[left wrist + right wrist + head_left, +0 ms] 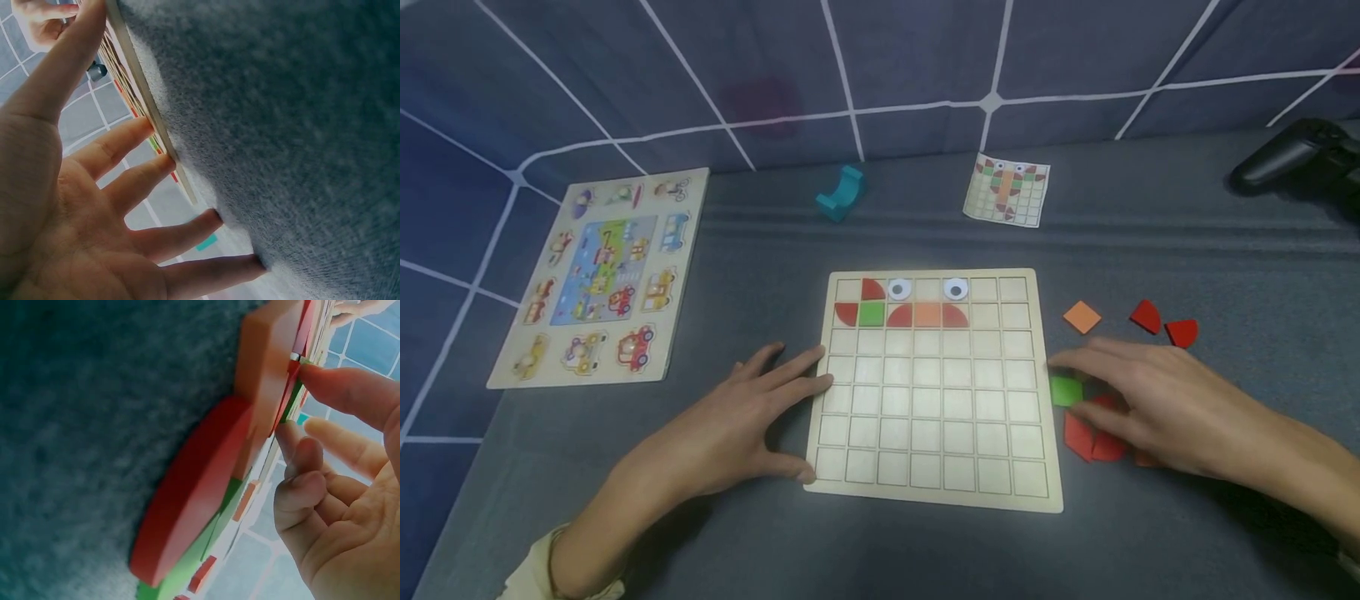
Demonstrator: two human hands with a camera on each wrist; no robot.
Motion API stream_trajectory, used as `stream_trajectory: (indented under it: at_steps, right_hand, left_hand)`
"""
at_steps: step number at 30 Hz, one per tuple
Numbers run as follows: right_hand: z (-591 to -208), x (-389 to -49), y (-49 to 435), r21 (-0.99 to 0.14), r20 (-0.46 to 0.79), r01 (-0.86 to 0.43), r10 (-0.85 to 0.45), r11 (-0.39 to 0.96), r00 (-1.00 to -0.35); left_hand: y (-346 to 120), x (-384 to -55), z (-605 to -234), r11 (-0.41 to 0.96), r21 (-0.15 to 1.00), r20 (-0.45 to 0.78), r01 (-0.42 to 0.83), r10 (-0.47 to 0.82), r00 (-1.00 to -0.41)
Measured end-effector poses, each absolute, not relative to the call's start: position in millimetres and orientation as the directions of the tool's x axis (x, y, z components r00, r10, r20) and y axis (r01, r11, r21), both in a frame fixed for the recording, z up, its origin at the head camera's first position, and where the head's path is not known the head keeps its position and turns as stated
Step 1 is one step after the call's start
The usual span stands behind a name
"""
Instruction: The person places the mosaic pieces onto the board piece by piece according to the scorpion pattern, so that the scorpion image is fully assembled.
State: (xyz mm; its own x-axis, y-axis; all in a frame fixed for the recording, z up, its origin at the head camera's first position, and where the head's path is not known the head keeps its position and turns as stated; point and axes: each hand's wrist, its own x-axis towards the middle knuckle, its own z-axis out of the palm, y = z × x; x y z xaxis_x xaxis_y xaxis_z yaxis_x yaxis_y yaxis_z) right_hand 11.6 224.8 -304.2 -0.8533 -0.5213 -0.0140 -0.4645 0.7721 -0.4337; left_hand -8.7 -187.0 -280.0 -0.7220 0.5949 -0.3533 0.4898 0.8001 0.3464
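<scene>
A pale wooden grid board (928, 417) lies flat. Its top two rows bear red quarter-circles (900, 316), a green square (872, 314), an orange square (927, 314) and two googly-eye pieces (956, 289). My left hand (730, 429) is spread along the board's left side, thumb at the lower corner and two fingertips at the edge. Just off the right edge, my right hand (1157, 400) pinches a loose green square (1066, 392) between thumb and forefinger; the green piece (292, 400) shows at the fingertips in the right wrist view. Loose red pieces (1078, 435) lie beneath that hand, partly hidden.
Right of the board lie an orange square (1082, 317) and two red quarter-circles (1182, 332). Behind it are a pattern card (1007, 192) and a teal curved piece (841, 193). A picture puzzle (606, 279) lies at left; a black game controller (1296, 162) is at far right.
</scene>
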Motion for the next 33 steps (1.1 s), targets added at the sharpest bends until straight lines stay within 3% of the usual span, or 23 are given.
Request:
stream_trajectory:
  at_steps: [8, 15, 33]
  right_hand:
    - [-295, 3, 225, -0.424, 0.066, -0.453, -0.472, 0.785, -0.879]
    - [-289, -17, 211, -0.461, -0.002, -0.386, -0.436, 0.799, -0.900]
    - [-289, -57, 170, -0.427, 0.021, -0.506, -0.551, 0.750, -0.834]
  left_hand:
    - [-187, -7, -279, 0.802, 0.357, -0.349, 0.480, 0.591, -0.728]
    - [-186, -7, -280, 0.802, 0.358, -0.349, 0.479, 0.590, -0.728]
    - [-186, -9, -280, 0.804, 0.349, -0.363, 0.481, 0.589, -0.722]
